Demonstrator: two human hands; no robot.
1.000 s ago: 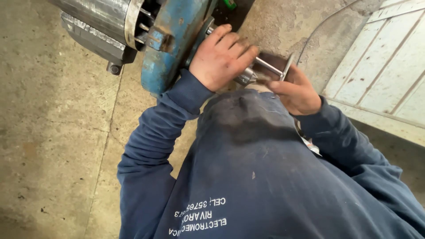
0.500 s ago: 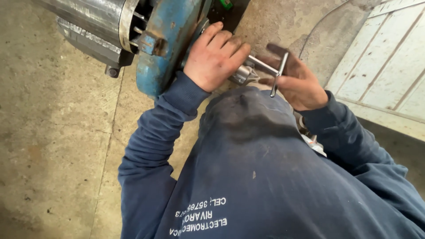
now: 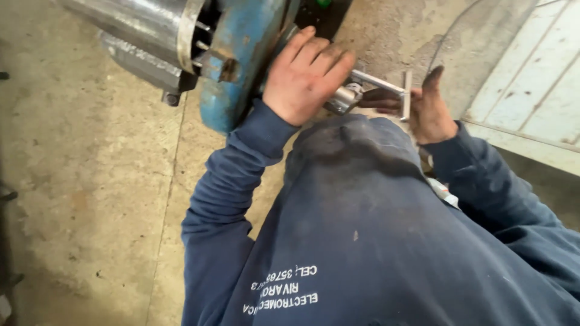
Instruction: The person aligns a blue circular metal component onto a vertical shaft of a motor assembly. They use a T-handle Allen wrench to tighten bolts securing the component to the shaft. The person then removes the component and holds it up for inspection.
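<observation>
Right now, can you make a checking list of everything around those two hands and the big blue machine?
Surface: bare grey concrete floor, stained and cracked.
Job's things: blue machine housing joined to a shiny metal cylinder; a silver T-handle tool runs into a metal hub on the machine.
Clutter: nothing seen.
Grippers: left hand lies flat on the housing beside the hub; right hand grips the crossbar of the T-handle.
Cables: a thin grey cable curves over the floor.
Surroundings: pale wooden panel on the right; dark blue sweatshirt fills the foreground.
</observation>
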